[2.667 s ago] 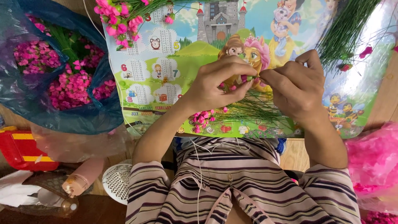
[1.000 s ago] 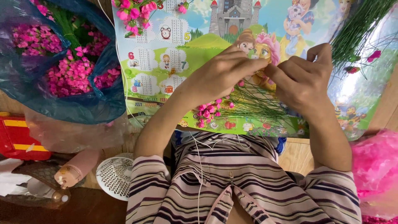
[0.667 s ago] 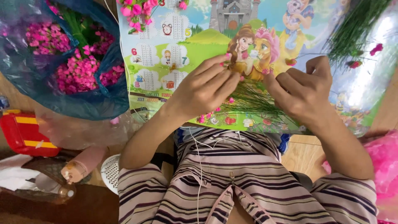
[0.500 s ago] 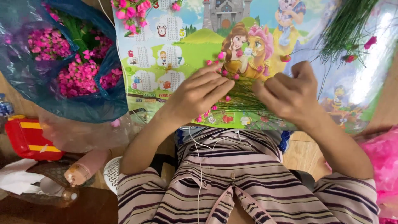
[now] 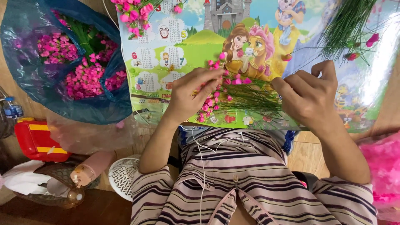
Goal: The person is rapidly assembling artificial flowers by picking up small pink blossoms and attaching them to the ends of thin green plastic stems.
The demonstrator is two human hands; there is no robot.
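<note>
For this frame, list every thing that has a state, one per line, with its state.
Left hand: fingers resting on the pink bud stems, not clearly gripping.
Right hand: fingers curled at the stems' green ends; grip unclear.
Pink bud stems: lying loose on the poster.
Blue bag: open, holding pink flower bunches.
Green wire bundle: lying fanned out, upper right.
Clear bottle: capped.

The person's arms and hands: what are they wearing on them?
Both forearms are bare, and no gloves, rings or watch show on the left hand or right hand. Short striped sleeves, pale pink with dark bands, end near the elbows. A thin white cord hangs down the chest.
</note>
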